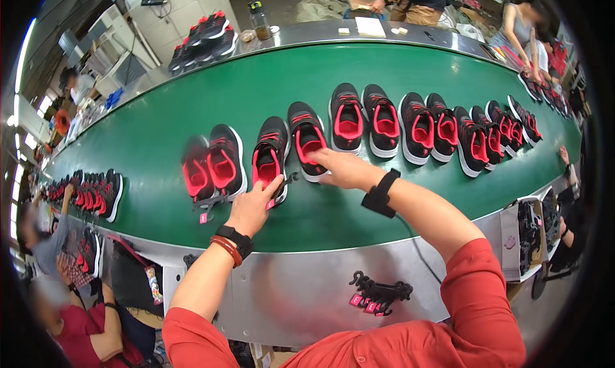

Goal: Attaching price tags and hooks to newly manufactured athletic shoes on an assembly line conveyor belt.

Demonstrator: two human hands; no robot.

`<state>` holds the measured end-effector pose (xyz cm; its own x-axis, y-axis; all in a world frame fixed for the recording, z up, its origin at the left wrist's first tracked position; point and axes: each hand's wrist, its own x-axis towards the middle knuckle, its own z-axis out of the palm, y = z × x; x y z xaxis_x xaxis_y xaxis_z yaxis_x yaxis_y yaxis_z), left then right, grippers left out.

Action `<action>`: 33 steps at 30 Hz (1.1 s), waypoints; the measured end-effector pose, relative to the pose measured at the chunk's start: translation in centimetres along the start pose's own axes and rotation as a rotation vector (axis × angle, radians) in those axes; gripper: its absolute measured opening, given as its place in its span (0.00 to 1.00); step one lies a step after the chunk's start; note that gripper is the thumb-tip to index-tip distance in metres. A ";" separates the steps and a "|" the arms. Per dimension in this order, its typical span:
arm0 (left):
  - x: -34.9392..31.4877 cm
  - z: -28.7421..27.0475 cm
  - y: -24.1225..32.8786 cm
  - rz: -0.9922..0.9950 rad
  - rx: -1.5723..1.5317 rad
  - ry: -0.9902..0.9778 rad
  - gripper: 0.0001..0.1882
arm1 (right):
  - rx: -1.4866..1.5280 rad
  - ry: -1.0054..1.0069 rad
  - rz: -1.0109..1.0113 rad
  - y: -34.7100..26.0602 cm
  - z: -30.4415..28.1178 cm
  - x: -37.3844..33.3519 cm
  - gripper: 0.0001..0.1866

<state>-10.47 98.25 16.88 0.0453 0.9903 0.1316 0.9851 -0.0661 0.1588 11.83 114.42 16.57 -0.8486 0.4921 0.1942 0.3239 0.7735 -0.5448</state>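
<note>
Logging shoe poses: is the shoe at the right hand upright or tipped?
Upright: the shoe shows its red-lined opening and laces facing up.

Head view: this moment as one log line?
Left hand: at heel of black-and-red shoe, beside black hanger; Right hand: at opening of neighbouring shoe; Green surface: other shoes; Metal ledge: black hanger bundle
</note>
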 end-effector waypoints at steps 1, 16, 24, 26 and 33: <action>0.2 -0.1 0.3 -0.026 -0.034 -0.051 0.26 | -0.026 -0.116 -0.041 1.8 0.5 -0.3 0.28; 0.7 -1.0 1.0 -0.177 -0.222 -0.188 0.20 | -0.463 0.058 -0.277 -2.3 2.2 2.0 0.12; -1.2 1.2 -0.3 -0.051 -0.575 0.016 0.22 | -0.346 0.139 -0.177 -3.4 2.3 1.8 0.13; -1.3 1.3 0.5 -0.176 -0.725 -0.158 0.30 | -0.182 0.119 -0.153 -2.7 2.4 1.0 0.19; -0.5 -3.1 2.8 -0.019 0.046 0.192 0.23 | 0.054 -0.018 0.022 -2.3 -1.9 -9.2 0.14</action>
<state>-8.24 97.19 20.25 -0.0012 0.9496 0.3136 0.9923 -0.0378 0.1182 19.69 108.91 17.58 -0.8492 0.5011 0.1668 0.3201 0.7395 -0.5922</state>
